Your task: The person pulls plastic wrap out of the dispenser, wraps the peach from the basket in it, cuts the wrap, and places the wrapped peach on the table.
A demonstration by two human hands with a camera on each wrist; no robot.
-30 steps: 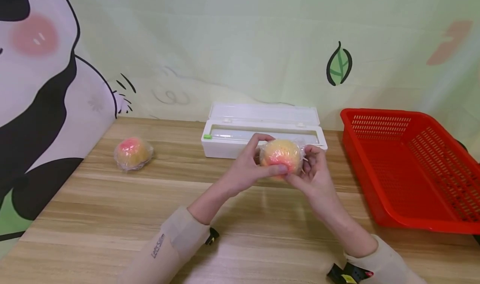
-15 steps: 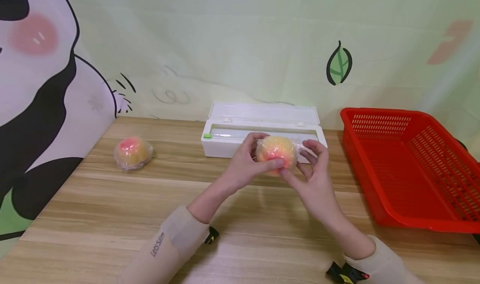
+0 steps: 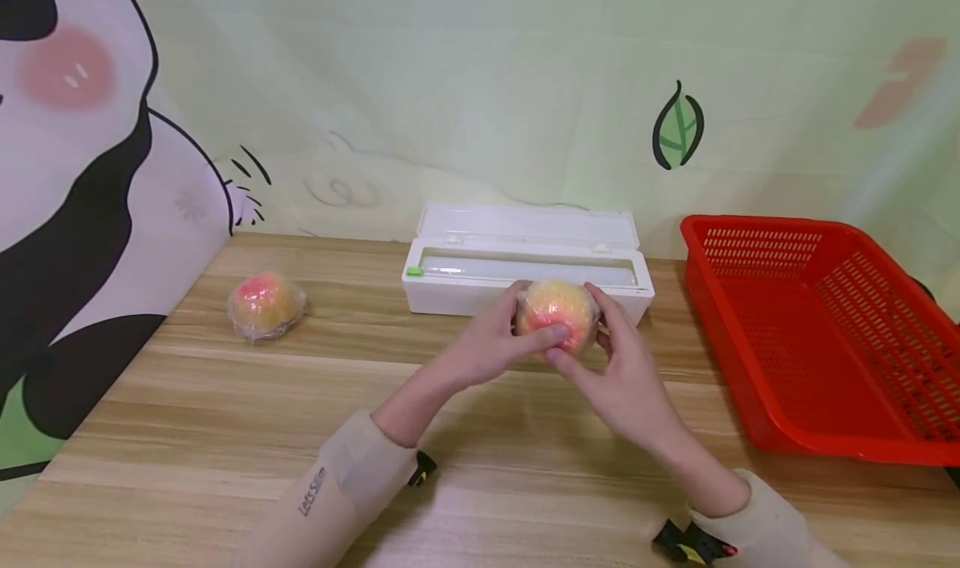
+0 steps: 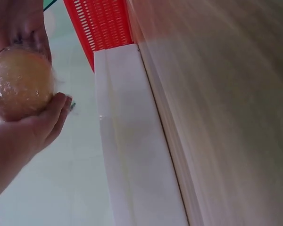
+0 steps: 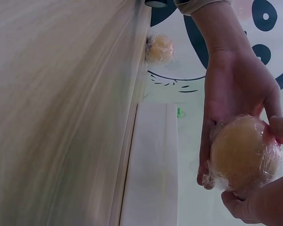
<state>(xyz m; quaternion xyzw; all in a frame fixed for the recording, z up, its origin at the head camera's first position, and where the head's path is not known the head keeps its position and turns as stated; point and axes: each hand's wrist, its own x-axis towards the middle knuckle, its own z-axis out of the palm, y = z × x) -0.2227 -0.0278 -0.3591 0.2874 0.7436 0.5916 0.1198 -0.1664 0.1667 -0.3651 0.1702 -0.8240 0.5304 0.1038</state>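
A yellow and pink peach wrapped in clear cling film is held up between both hands, in front of the white box. My left hand grips its left side, thumb across the front. From the right, my right hand holds it with the thumb low on the front and the fingers around the far side. Loose film sticks out around the peach in the right wrist view. Behind it, a white cling film box stands with its lid up and a roll inside.
Another film-wrapped peach sits on the wooden table at the left. A red plastic basket stands at the right. A printed cloth backdrop hangs behind the table.
Half a second ago the right fingers were lifted off the peach's right side, near a bit of film. Now they are wrapped around that side. The left hand keeps its grip.
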